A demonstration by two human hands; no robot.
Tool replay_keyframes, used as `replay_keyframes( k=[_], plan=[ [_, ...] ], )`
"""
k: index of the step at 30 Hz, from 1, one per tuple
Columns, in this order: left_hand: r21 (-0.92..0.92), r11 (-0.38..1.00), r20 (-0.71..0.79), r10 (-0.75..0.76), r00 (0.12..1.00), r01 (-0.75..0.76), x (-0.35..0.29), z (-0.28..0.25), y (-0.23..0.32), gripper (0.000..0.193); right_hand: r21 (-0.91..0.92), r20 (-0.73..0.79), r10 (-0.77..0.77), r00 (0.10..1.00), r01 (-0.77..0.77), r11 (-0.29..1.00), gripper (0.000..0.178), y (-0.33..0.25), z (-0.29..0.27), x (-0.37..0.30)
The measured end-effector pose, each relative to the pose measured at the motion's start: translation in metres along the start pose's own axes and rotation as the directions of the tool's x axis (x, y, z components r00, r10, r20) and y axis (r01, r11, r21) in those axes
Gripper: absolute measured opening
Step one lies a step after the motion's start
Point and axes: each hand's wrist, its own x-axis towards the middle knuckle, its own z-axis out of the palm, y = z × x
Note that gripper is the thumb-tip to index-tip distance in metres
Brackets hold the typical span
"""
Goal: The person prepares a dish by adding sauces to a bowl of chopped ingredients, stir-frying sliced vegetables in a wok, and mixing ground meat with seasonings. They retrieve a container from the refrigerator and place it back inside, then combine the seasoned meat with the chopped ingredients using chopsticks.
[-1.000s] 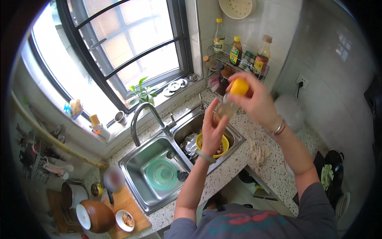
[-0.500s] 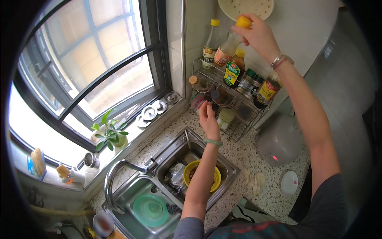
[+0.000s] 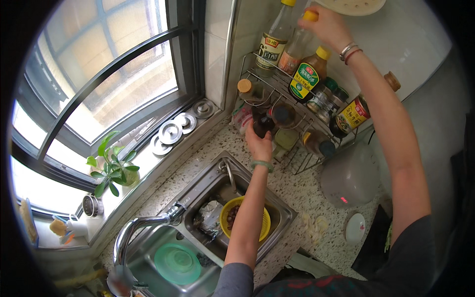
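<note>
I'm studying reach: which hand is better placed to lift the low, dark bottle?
Probably the left hand: it holds that dark bottle; the right hand grips a clear glass bottle's yellow cap.

Your tap (image 3: 141, 225) is shiny metal, your sink (image 3: 281, 218) smooth metal, the basket (image 3: 267, 225) and bowl (image 3: 163, 258) look plastic, the bottle (image 3: 298, 45) in your right hand (image 3: 330, 29) looks like clear glass, and your sleeve (image 3: 410, 247) is matt cloth.
</note>
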Motion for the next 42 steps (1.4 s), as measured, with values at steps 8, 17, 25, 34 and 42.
replay_keyframes(
  k=[8, 17, 25, 34, 42],
  plan=[
    [0.23, 0.965, 0.055, 0.114, 0.992, -0.124, 0.021, 0.021, -0.019, 0.083, -0.025, 0.119, -0.004, 0.993, 0.007, 1.0, 0.05, 0.017, 0.024, 0.0],
    [0.231, 0.963, 0.08, 0.124, 0.989, -0.14, 0.024, 0.019, -0.025, 0.076, 0.046, 0.085, 0.021, 0.996, -0.025, 0.999, 0.053, 0.015, 0.037, -0.015],
    [0.285, 0.948, 0.122, 0.108, 0.987, -0.139, 0.02, 0.009, -0.014, 0.082, 0.037, -0.209, -0.195, 0.958, 0.207, 0.978, 0.045, 0.002, 0.017, -0.043],
    [-0.489, 0.868, -0.127, 0.02, 0.992, -0.08, 0.014, -0.011, 0.045, 0.074, 0.492, -0.03, -0.171, 0.985, 0.164, 0.855, 0.017, -0.072, -0.014, -0.126],
    [-0.031, 0.959, -0.321, 0.258, 0.911, -0.283, 0.05, -0.012, 0.098, 0.085, 0.116, -0.332, -0.084, 0.939, 0.129, 0.985, 0.032, -0.011, -0.001, -0.058]
  ],
)
